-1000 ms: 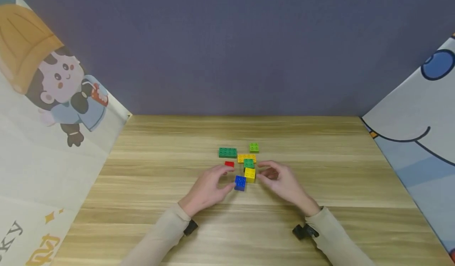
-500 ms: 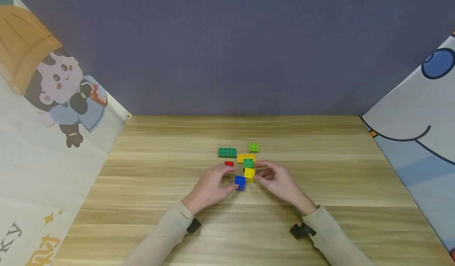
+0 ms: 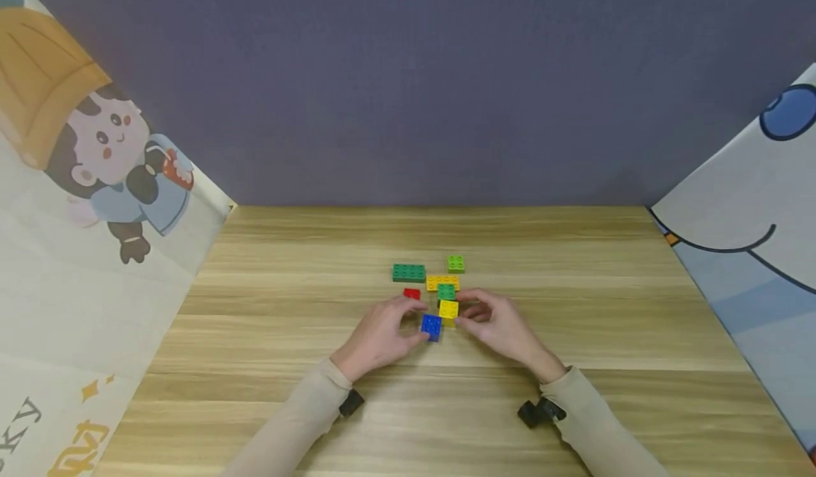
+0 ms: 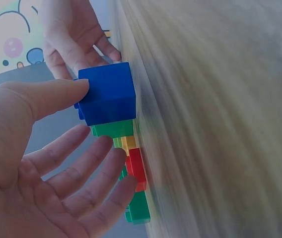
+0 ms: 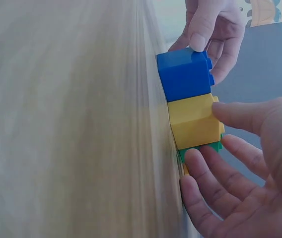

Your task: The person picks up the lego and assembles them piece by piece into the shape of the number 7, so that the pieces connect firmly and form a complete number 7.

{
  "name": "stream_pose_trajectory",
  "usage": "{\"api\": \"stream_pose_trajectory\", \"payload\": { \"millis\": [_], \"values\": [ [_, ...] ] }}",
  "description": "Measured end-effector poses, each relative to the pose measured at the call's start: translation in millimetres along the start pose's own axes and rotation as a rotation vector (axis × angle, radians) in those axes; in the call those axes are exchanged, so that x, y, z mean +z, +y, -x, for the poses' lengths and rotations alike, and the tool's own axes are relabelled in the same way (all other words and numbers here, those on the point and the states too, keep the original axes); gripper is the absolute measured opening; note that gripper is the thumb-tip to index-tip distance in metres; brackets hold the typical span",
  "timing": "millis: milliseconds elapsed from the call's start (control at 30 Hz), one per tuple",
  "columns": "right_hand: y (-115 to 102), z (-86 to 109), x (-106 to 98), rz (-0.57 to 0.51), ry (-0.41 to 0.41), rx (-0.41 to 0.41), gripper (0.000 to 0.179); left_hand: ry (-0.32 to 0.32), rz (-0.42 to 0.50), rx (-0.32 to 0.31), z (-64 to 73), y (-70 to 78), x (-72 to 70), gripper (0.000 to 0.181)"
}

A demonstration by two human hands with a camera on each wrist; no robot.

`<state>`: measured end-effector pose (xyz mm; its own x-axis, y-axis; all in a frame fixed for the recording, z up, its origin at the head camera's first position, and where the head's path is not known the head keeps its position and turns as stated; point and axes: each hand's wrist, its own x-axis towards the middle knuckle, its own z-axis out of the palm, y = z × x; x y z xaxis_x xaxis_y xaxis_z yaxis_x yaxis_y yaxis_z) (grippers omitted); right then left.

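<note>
In the head view, my left hand is beside a blue building block, its thumb touching the block's near left corner. The left wrist view shows the other fingers loosely extended, away from the blue block. My right hand is at the right side of a yellow block. Its thumb tip touches the yellow block in the right wrist view, while the fingers lie relaxed near a green block. Blue and yellow stand side by side, the green block just behind.
Behind these lie a longer yellow-orange block, a dark green block and a lime block. A red block sits just beyond my left fingers. All are on a wood-grain table with a dark panel behind.
My left hand has shifted slightly right, its thumb coming over the blue block's corner. My right hand has moved slightly left, up to the yellow block. The blocks stay nearly in place.
</note>
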<state>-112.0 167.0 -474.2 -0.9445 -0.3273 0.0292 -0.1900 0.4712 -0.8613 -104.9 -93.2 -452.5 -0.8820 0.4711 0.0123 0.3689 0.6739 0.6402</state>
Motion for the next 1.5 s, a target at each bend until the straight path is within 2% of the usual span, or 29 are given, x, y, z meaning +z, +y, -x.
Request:
{"api": "stream_pose_trajectory", "payload": {
  "millis": [200,467,867,1200,1500],
  "values": [
    [3.0,-1.0,0.9,-0.013,-0.015,0.02,0.042,-0.015,0.004,-0.01,-1.0,-0.3,0.4,0.048],
    [9.1,-1.3,1.3,-0.042,-0.009,0.017,0.04,-0.032,-0.047,0.011,-2.1,0.4,2.1,0.047],
    [13.1,0.6,1.4,-0.048,-0.008,0.044,0.039,-0.042,-0.036,0.02,-1.9,0.1,1.2,0.044],
    [12.4,-1.3,1.9,-0.046,-0.02,0.054,0.038,-0.039,-0.017,-0.044,1.4,-6.5,-3.4,0.041],
    [15.2,-0.2,0.6,-0.053,-0.029,0.048,0.042,-0.012,-0.031,-0.034,1.1,-4.7,-10.5,0.04]
  ]
}}
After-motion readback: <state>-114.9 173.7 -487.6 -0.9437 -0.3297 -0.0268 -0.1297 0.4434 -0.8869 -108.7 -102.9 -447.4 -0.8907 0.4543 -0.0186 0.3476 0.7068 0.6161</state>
